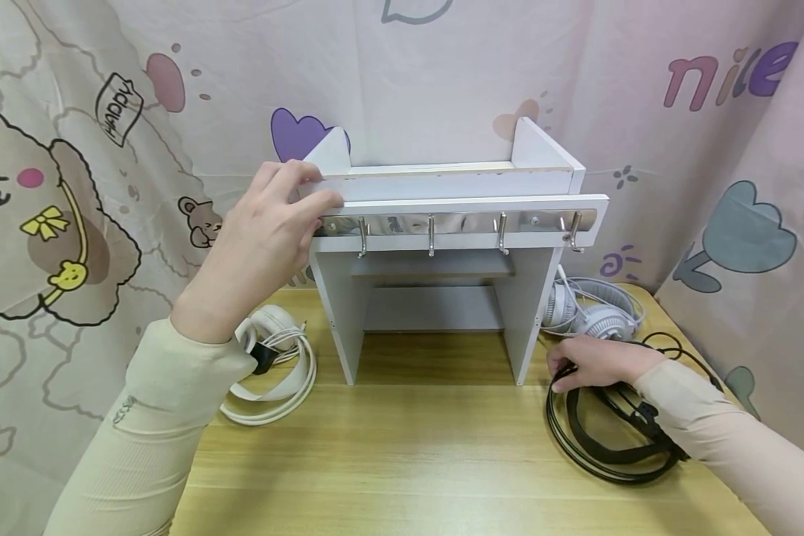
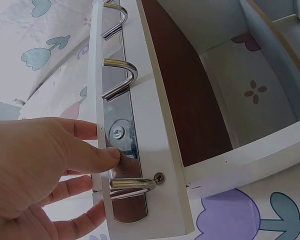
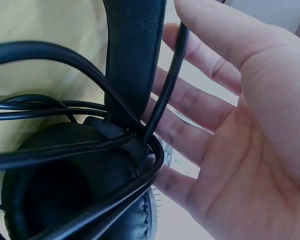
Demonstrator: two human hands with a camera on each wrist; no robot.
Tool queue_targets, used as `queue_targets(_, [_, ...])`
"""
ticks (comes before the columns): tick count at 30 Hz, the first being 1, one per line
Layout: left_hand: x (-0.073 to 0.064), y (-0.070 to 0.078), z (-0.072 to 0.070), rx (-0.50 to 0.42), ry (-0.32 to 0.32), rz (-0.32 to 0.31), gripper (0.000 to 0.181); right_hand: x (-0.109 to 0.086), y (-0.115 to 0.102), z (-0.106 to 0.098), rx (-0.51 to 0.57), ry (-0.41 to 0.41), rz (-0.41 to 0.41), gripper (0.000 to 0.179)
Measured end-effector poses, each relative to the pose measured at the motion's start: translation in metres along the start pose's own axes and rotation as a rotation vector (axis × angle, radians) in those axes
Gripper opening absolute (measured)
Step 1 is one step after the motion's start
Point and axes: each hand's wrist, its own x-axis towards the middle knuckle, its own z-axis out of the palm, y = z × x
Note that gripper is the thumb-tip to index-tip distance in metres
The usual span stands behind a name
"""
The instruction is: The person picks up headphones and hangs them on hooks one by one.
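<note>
Black over-ear headphones (image 3: pixel 65 177) lie on the wooden tabletop (image 1: pixel 429 439), at the front right of the white shelf unit (image 1: pixel 532 305), well apart from its right side panel's hooks but near its foot. The right hand (image 1: pixel 592 359) holds them with thumb and fingers curled on either side of the headband and cable (image 3: pixel 171 75), the fingers slightly spread behind. At the shelf unit's upper left corner, the left hand (image 1: pixel 261 223) pinches the end of the hook rail (image 1: pixel 469 222), thumb on the metal strip and fingers behind.

The likeliest trouble is the cable: its loops cross the ear cup and headband, so a lift could snag or drag them. Gray-white headphones (image 1: pixel 603 321) sit close behind, right of the shelf unit, and could be knocked. A hard pull by the left hand might tip the shelf unit; the white headphones (image 1: pixel 278 324) left of it seem out of the way.

In the head view the left hand covers the rail's end, where the left wrist view shows a further hook. The right forearm hides part of the black headphones, and how firmly the fingers grip is hard to judge.
</note>
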Motion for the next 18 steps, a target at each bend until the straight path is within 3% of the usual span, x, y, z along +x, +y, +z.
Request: queue_targets(18, [-0.0001, 0.0031, 0.0000, 0.008, 0.000, -0.018, 0.043, 0.0041, -0.0073, -0.0019, 0.001, -0.021, 0.004, 0.018])
